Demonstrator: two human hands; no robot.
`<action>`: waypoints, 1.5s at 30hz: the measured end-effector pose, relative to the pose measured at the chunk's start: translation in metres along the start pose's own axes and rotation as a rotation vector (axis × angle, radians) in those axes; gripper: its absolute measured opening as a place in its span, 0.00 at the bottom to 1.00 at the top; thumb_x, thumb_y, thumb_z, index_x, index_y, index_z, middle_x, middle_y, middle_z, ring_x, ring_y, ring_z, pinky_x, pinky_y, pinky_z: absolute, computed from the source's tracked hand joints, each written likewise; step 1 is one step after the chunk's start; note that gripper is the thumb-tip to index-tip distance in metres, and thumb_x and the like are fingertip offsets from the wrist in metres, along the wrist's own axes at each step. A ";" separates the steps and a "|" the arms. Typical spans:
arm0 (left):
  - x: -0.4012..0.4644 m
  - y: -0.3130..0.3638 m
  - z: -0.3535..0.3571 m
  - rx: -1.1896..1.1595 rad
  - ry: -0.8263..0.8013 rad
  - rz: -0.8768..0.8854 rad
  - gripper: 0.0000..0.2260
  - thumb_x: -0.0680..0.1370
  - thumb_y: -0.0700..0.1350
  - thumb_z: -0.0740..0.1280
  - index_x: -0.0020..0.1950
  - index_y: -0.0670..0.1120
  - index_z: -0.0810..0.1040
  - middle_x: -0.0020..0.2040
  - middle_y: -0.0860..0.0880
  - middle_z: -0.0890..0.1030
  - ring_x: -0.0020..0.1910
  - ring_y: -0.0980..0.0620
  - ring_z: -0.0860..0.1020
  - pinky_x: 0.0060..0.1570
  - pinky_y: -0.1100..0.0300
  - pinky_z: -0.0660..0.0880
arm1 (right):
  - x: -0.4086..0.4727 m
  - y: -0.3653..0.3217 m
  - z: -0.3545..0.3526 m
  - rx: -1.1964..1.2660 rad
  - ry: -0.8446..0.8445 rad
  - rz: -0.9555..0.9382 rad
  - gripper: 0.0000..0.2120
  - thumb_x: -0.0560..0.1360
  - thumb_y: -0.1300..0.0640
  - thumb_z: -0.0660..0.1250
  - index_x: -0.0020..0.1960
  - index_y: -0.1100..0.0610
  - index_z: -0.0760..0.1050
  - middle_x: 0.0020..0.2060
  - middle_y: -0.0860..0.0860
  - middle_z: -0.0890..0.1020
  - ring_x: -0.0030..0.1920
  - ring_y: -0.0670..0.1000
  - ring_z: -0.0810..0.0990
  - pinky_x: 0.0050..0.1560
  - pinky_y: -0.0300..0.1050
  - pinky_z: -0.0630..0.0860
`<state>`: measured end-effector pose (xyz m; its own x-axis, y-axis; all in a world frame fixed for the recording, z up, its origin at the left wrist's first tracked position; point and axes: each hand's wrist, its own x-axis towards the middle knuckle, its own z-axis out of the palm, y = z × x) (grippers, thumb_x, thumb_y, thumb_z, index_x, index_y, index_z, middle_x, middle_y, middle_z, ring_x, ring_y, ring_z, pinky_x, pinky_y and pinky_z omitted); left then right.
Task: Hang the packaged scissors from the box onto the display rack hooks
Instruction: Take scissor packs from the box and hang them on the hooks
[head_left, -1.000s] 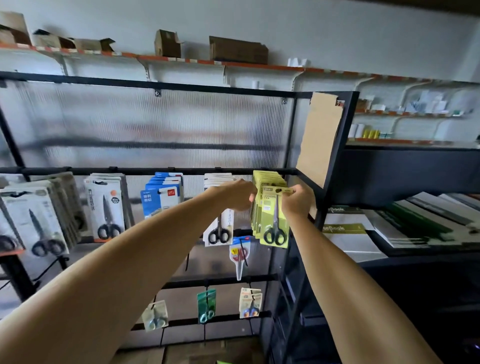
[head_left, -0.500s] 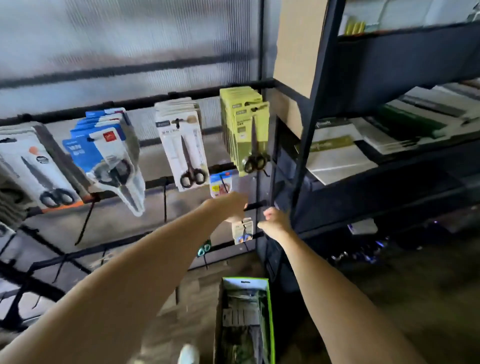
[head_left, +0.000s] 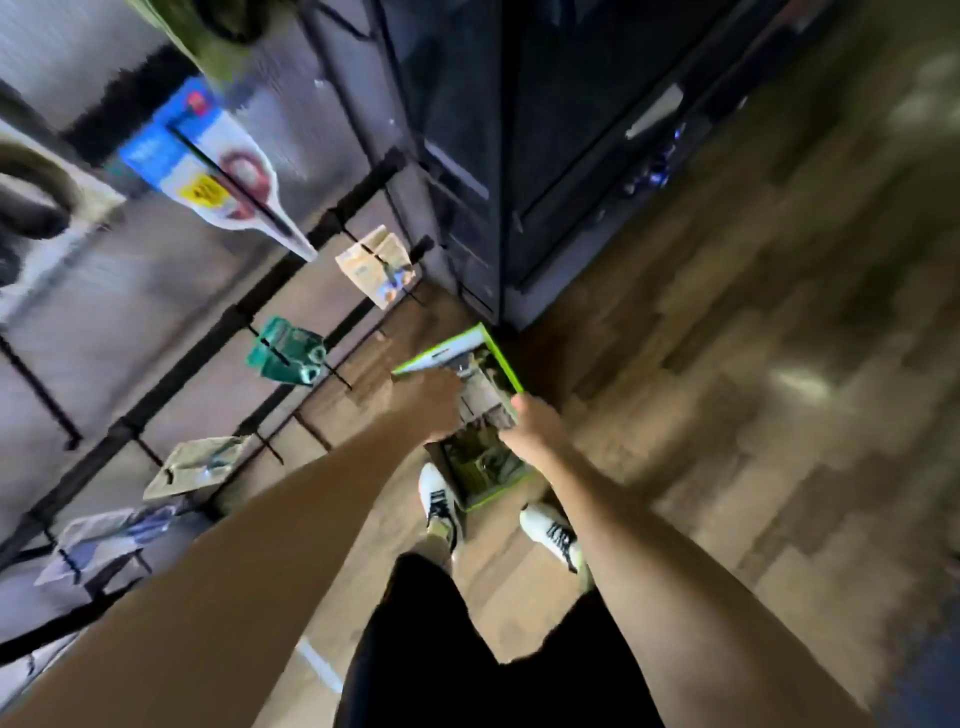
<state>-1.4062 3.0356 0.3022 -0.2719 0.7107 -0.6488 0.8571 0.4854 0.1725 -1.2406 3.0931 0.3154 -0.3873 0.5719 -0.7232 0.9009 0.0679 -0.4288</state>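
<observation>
Fingers of both hands have dropped from the rack hooks to the green-edged box (head_left: 496, 364) on the floor. The left hand (head_left: 434, 402) reaches in over the packaged scissors (head_left: 480, 402), fingers curled, though blur hides whether it holds one. The right hand (head_left: 535, 423) is at the box's near edge; its grasp cannot be told either. With the last pack hung, this looks like the fetch for the next. Beside the box, the display rack (head_left: 332, 221) carries a few hanging packs.
</observation>
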 end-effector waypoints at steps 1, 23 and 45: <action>0.005 -0.003 0.020 -0.026 -0.054 -0.018 0.16 0.78 0.47 0.62 0.64 0.44 0.74 0.60 0.43 0.77 0.60 0.41 0.76 0.60 0.49 0.73 | 0.007 0.012 0.019 0.035 0.007 0.042 0.22 0.74 0.59 0.68 0.66 0.60 0.71 0.62 0.59 0.77 0.64 0.59 0.75 0.59 0.45 0.72; 0.195 -0.103 0.358 0.217 -0.326 0.203 0.15 0.78 0.45 0.65 0.64 0.45 0.73 0.57 0.47 0.79 0.53 0.49 0.78 0.53 0.52 0.77 | 0.263 0.188 0.377 0.179 0.014 0.313 0.27 0.75 0.62 0.64 0.72 0.61 0.63 0.68 0.59 0.69 0.68 0.57 0.68 0.67 0.49 0.69; 0.250 -0.082 0.421 0.206 -0.312 0.546 0.20 0.78 0.36 0.63 0.68 0.50 0.74 0.65 0.51 0.77 0.58 0.48 0.75 0.56 0.51 0.75 | 0.296 0.252 0.350 -0.165 0.134 0.082 0.26 0.74 0.49 0.68 0.70 0.56 0.70 0.63 0.57 0.76 0.63 0.60 0.73 0.64 0.56 0.69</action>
<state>-1.3607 2.9587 -0.1858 0.3384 0.6312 -0.6979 0.9104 -0.0320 0.4125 -1.1965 2.9930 -0.1962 -0.2917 0.6839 -0.6687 0.9524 0.1433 -0.2689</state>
